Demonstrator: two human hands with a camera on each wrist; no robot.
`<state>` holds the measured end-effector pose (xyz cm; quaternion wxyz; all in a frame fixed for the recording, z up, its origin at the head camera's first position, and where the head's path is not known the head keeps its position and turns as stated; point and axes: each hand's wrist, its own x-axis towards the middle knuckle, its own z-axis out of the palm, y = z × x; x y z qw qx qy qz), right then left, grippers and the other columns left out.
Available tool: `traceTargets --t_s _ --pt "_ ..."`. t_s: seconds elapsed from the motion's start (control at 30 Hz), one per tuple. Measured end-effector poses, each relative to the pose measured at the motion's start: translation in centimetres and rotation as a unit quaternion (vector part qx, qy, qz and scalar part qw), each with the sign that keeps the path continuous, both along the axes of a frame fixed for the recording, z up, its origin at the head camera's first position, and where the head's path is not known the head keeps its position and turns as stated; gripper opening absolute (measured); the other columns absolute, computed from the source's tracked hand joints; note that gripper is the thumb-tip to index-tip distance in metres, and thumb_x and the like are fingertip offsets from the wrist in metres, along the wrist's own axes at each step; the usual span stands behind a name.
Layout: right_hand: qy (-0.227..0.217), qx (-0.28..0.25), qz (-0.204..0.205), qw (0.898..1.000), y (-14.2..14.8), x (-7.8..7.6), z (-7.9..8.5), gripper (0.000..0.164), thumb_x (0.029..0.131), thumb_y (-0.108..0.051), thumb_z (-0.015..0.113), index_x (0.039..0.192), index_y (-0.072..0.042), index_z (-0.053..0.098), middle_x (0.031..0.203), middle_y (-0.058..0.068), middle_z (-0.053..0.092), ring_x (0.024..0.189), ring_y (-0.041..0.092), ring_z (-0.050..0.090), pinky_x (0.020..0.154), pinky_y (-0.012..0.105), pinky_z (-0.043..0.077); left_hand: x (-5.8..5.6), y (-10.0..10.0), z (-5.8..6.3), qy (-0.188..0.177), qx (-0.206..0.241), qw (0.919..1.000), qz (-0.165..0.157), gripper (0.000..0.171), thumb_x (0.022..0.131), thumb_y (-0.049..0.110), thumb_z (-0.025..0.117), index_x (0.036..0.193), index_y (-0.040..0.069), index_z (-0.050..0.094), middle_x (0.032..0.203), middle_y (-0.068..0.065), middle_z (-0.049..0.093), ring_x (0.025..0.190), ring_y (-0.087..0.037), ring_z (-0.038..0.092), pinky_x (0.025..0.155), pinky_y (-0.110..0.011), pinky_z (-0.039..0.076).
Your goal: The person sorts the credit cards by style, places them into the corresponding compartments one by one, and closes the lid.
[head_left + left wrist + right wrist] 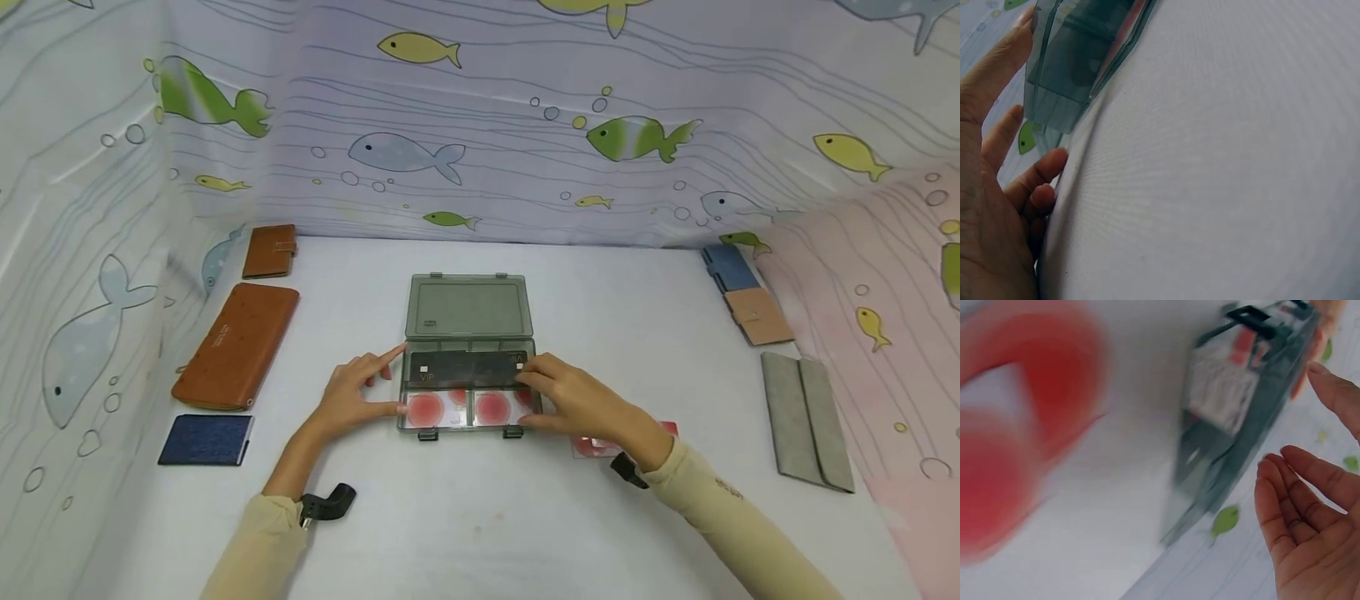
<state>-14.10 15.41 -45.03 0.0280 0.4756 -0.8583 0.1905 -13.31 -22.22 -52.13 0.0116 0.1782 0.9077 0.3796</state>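
Note:
A translucent grey-green plastic case [468, 417] lies with its lid [471, 307] folded back. Black VIP cards [472, 369] fill a row inside, and white cards with red circles [425, 410] sit in the two front compartments. Along the case's left side, my left hand [348, 396] spreads its thumb and index finger to the front and back corners. Its other fingers bend loosely beside the case in the left wrist view. My right hand [573, 396] reaches over the right edge, fingertips at the black cards and thumb near the front corner; its palm looks bare in the right wrist view.
Red and white cards [588, 447] lie partly hidden beneath the right forearm. On the left are a small brown wallet [270, 250], a large brown wallet [236, 346] and a dark blue one [205, 440]. Blue [731, 267], tan [757, 317] and grey [806, 421] wallets lie right.

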Motion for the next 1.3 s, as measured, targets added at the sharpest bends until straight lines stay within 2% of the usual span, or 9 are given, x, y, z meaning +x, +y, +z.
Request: traceTargets --t_s 0.13,0.37,0.67,0.83,0.97,1.3 --pt "-0.008 -0.001 -0.036 0.999 3.2 0.6 -0.3 0.056 0.075 -0.029 0.087 0.117 0.003 0.067 0.113 0.009 0.060 0.104 0.019 0.061 0.084 0.031 0.054 0.0 0.0 0.0 -0.001 -0.001 1.0000 0.000 0.095 0.069 0.039 0.088 0.152 0.030 0.042 0.096 0.007 0.052 0.079 -0.010 0.037 0.080 -0.040 0.024" --pt "-0.039 0.030 -0.101 0.994 8.1 1.9 -1.5 0.055 0.072 -0.028 0.090 0.113 0.002 0.069 0.113 0.010 0.062 0.105 0.023 0.062 0.088 0.038 0.055 0.0 0.0 0.1 -0.008 -0.002 1.0000 0.004 0.094 0.069 0.038 0.087 0.152 0.031 0.042 0.097 0.006 0.052 0.080 -0.012 0.037 0.081 -0.041 0.024" --pt "-0.033 0.036 -0.140 0.989 12.7 3.6 -3.3 0.056 0.065 -0.024 0.093 0.108 0.002 0.069 0.108 0.009 0.062 0.098 0.022 0.062 0.082 0.040 0.057 0.0 0.1 0.2 -0.007 0.003 1.0000 0.003 0.094 0.069 0.036 0.088 0.151 0.030 0.043 0.097 0.005 0.052 0.080 -0.012 0.037 0.080 -0.040 0.024" --pt "-0.030 0.034 -0.144 0.989 14.1 4.2 -3.5 0.057 0.064 -0.025 0.094 0.108 0.001 0.069 0.109 0.008 0.061 0.100 0.021 0.061 0.084 0.041 0.056 0.0 0.1 0.1 -0.004 0.007 1.0000 0.002 0.094 0.069 0.035 0.088 0.151 0.030 0.043 0.096 0.005 0.052 0.079 -0.012 0.037 0.079 -0.040 0.024" --pt "-0.046 0.040 -0.151 0.987 14.4 4.5 -3.5 0.054 0.067 -0.024 0.092 0.110 0.000 0.069 0.111 0.007 0.061 0.102 0.021 0.061 0.085 0.042 0.056 0.1 0.1 0.1 -0.004 0.008 1.0000 0.003 0.093 0.069 0.036 0.088 0.151 0.030 0.044 0.096 0.005 0.052 0.080 -0.012 0.037 0.078 -0.039 0.023" --pt "-0.043 0.058 -0.145 0.987 14.4 4.2 -3.3 0.052 0.066 -0.024 0.093 0.106 0.000 0.070 0.108 0.006 0.061 0.100 0.019 0.059 0.084 0.039 0.056 0.1 0.1 0.3 -0.006 0.012 0.9999 0.003 0.093 0.069 0.036 0.088 0.151 0.029 0.044 0.096 0.005 0.052 0.080 -0.012 0.037 0.079 -0.040 0.022"
